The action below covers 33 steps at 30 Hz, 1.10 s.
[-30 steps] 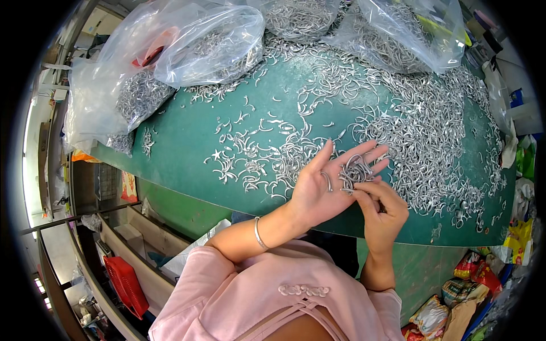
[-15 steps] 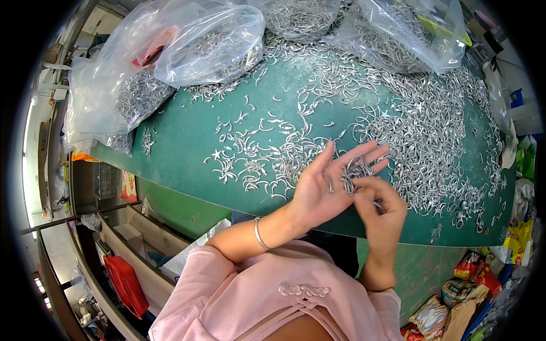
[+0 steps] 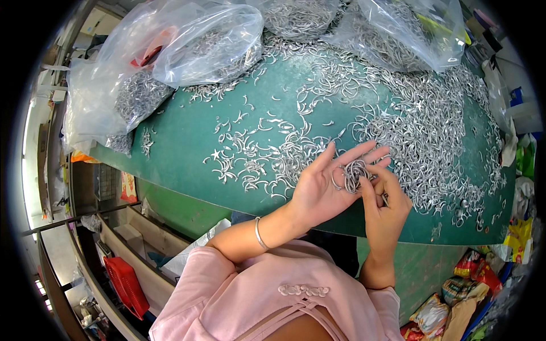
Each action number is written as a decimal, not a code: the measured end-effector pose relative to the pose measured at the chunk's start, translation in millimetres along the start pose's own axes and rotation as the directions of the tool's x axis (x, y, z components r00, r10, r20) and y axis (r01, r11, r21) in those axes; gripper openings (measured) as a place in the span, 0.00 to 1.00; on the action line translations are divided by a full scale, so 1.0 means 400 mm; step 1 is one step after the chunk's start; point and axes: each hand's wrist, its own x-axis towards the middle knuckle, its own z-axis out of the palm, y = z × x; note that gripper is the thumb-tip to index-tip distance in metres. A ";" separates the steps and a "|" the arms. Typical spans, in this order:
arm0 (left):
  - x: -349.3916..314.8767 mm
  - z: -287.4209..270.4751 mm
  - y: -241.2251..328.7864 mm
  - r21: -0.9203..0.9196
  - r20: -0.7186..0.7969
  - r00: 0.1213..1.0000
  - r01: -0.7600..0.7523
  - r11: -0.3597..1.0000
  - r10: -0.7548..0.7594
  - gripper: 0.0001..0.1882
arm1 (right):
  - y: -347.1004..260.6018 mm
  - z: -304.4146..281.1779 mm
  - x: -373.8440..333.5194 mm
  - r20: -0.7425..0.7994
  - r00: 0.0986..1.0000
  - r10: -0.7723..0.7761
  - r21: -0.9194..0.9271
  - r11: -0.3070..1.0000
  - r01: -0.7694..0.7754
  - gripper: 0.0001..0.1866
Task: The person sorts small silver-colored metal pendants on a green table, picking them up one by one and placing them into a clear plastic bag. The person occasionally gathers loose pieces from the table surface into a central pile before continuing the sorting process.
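Palm up, my left hand (image 3: pixel 319 184) has its fingers stretched out and carries a small heap of curved grey metal rings (image 3: pixel 356 172). My right hand (image 3: pixel 388 206) is closed, thumb and fingertips pinching at the edge of that heap. A bit of metal also shows between its curled fingers, though its shape is partly hidden. Both hands are over the near edge of a green table (image 3: pixel 187 136). Just beyond them lies a loose scatter of silvery curved pieces (image 3: pixel 293 153), some of them star-shaped, and a denser pile (image 3: pixel 424 142) spreads to the right.
Clear plastic bags full of similar metal pieces stand along the table's far side: one bag (image 3: pixel 213 48) at left, another (image 3: pixel 392 42) at right. A red basket (image 3: pixel 125 287) is at lower left beside wooden shelving. Colourful packages (image 3: pixel 432 315) lie on the floor at lower right.
My right hand has shifted slightly right, its fingertips now at the right side of the heap. The rings in my left palm have been moved about. My left hand stays in place.
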 end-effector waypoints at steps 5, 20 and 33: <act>-0.003 0.019 0.008 -0.021 -0.014 1.000 -0.025 0.999 0.024 0.35 | 0.014 -0.024 -0.007 0.089 0.995 -0.035 -0.020 0.999 0.037 0.12; -0.007 0.020 0.011 -0.111 0.011 1.000 -0.008 0.994 0.009 0.38 | 0.029 -0.039 -0.009 -0.040 0.999 0.024 0.092 0.996 -0.020 0.07; -0.004 0.006 0.014 -0.012 0.056 0.998 -0.023 1.000 0.024 0.38 | 0.004 -0.022 -0.034 0.309 0.943 -0.120 -0.073 0.986 0.149 0.27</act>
